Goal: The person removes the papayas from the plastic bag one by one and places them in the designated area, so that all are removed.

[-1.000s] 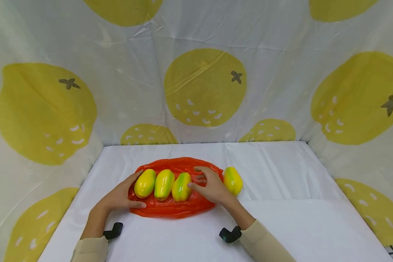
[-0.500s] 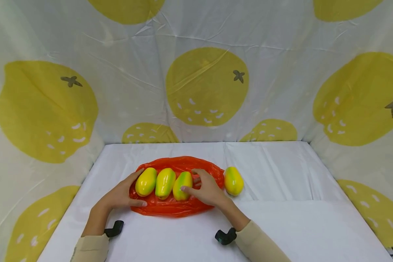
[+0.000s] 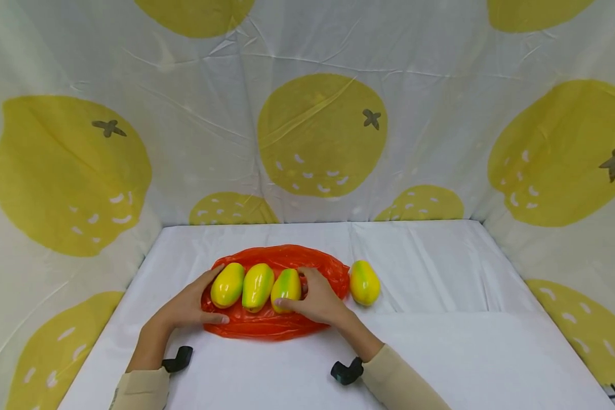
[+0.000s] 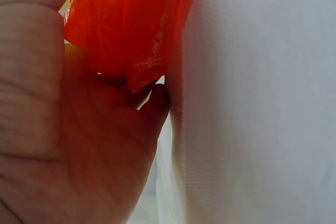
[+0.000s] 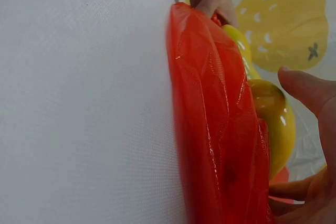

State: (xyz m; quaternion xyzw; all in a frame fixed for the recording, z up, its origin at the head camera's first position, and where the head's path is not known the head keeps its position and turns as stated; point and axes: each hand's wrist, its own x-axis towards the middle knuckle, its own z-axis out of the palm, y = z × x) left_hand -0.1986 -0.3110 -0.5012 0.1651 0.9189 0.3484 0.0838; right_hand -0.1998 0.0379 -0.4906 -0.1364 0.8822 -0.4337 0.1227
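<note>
A red plastic bag (image 3: 266, 330) lies spread on the white table, with three glossy yellow-green fruits, papaya-like in shape, in a row on it: a left fruit (image 3: 228, 286), a middle fruit (image 3: 258, 287) and a right fruit (image 3: 286, 285). My left hand (image 3: 187, 302) holds the bag's left end, its thumb on the near side; the left wrist view shows red film (image 4: 131, 24) within its curved fingers. Around the right fruit stands my right hand (image 3: 320, 296), thumb in front and fingers beyond. In the right wrist view a gap separates the thumb from that fruit (image 5: 281, 124).
Just right of the bag lies another yellow-green fruit (image 3: 365, 283), apart from both hands. The white tabletop (image 3: 466, 341) extends to the right. Behind it and at both sides hangs a pale curtain (image 3: 430, 131) with lemon prints.
My right hand has moved left, from beside the right fruit to around it, thumb now over its near end. The left hand and the fruits have stayed in place.
</note>
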